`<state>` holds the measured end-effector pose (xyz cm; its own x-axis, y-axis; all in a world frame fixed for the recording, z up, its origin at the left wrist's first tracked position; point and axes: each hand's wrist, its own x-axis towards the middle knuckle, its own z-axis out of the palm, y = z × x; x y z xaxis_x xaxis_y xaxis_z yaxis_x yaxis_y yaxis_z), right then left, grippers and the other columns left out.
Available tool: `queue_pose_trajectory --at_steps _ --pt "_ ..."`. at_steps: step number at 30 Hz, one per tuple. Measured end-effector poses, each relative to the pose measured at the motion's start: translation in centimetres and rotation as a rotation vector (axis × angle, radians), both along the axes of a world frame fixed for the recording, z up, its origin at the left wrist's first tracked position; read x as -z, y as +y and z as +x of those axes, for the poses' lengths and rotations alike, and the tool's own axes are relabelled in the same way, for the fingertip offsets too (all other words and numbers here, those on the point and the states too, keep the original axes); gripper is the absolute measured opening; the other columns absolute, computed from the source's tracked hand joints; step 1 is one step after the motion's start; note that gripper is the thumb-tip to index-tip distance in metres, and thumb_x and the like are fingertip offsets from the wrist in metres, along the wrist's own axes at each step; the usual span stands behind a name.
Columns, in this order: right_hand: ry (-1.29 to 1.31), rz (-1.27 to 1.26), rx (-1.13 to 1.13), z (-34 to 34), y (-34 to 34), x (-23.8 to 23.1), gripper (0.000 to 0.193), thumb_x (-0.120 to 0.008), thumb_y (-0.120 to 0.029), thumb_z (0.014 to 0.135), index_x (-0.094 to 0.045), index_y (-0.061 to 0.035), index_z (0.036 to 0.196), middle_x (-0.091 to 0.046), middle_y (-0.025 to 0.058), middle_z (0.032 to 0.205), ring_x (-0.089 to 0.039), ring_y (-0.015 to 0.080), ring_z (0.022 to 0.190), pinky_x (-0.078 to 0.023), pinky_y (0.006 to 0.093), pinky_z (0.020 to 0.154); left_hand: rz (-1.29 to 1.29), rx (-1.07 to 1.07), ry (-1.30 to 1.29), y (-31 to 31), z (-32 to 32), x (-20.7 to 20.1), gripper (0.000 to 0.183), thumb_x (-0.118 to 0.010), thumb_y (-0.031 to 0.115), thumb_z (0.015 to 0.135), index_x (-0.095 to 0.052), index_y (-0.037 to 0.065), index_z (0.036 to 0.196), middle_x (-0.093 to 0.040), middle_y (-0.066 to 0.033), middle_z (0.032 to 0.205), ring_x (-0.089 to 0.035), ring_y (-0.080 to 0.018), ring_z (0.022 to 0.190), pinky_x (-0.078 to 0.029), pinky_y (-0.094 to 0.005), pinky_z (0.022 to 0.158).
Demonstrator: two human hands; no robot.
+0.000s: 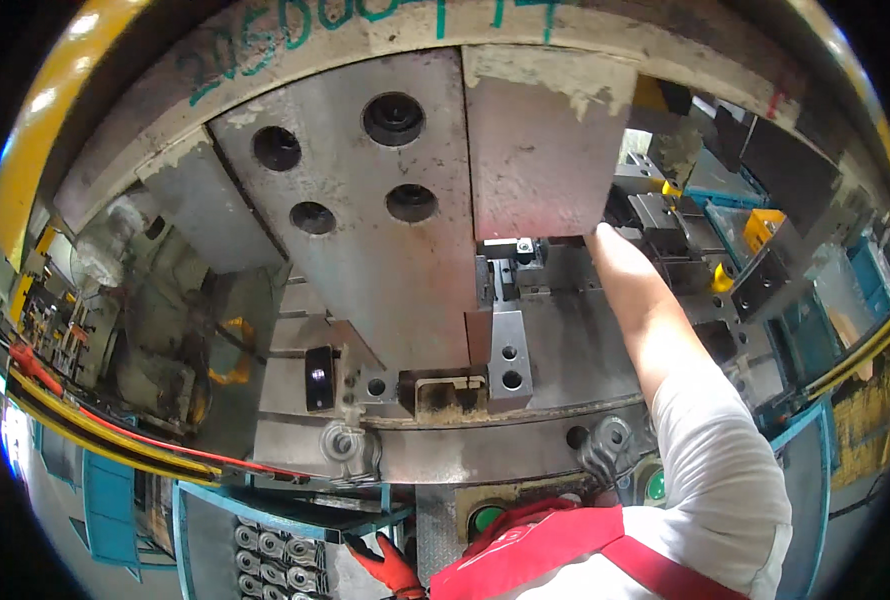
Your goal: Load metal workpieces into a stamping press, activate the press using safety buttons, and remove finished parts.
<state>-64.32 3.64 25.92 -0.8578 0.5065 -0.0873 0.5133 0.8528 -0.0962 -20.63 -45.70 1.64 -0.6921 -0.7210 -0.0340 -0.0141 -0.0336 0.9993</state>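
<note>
My left hand (390,568), in a red-orange glove, is low in the head view beside the corner of a blue-framed bin (183,530). Its fingers look spread apart, with nothing visible between them. Rows of several grey metal link parts with round eyes (275,560) lie in that bin. My right forearm (640,295), bare below a white sleeve, reaches forward into the press. The right hand itself is hidden behind a large steel block (545,150). Similar eyed metal parts sit in a left pile (347,448) and a right pile (610,448) on the press bed's front edge.
A thick steel plate with bolt holes (365,220) hangs over the press bed (455,450). Lower die blocks (508,350) stand beneath it. Green push buttons (485,518) are near my body. A yellow-black rail with a red cable (145,440) runs at left; yellow posts (723,278) stand right.
</note>
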Motion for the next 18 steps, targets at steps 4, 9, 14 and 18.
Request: queue_pose_trajectory --at_steps 4,9,14,18 --pt "-0.041 -0.012 -0.178 -5.0 6.6 6.4 0.058 -0.065 -0.058 0.065 -0.066 -0.014 0.103 -0.061 0.0049 0.113 -0.059 0.0244 0.101 -0.046 0.0403 0.085 0.006 0.078 -0.072 0.9 -1.7 0.2 0.067 -0.057 0.001 0.083 -0.022 0.003 0.14 -0.029 -0.0152 0.142 -0.032 -0.0241 0.129 -0.029 -0.0341 0.104" --pt "0.088 0.013 -0.074 1.5 1.1 2.8 0.072 -0.052 -0.059 0.073 -0.049 -0.0106 0.126 -0.047 0.0162 0.13 -0.044 0.0344 0.12 -0.032 0.0488 0.099 0.061 0.118 -0.091 2.0 -2.5 0.0 0.067 -0.057 0.002 0.084 -0.022 0.004 0.141 -0.03 -0.0149 0.142 -0.031 -0.0237 0.129 -0.026 -0.0347 0.105" --pt "0.211 -0.048 -0.105 12.8 -5.9 -1.6 0.094 -0.055 -0.064 0.071 -0.035 0.0052 0.131 -0.032 0.0286 0.136 -0.026 0.0422 0.129 -0.025 0.049 0.103 0.038 0.262 -0.082 2.3 -3.6 3.3 0.065 -0.059 0.005 0.084 -0.024 0.0 0.139 -0.031 -0.016 0.142 -0.029 -0.025 0.131 -0.022 -0.0344 0.107" --pt "0.455 -0.172 -0.554 25.6 -10.9 0.9 0.081 -0.057 -0.049 0.081 -0.029 0.0077 0.133 -0.036 0.0267 0.134 -0.03 0.0371 0.129 -0.026 0.0423 0.105 -0.087 0.526 -0.312 3.7 -3.4 0.4 0.073 -0.066 0.02 0.081 -0.026 -0.001 0.138 -0.034 -0.0171 0.14 -0.031 -0.025 0.129 -0.023 -0.0341 0.107"
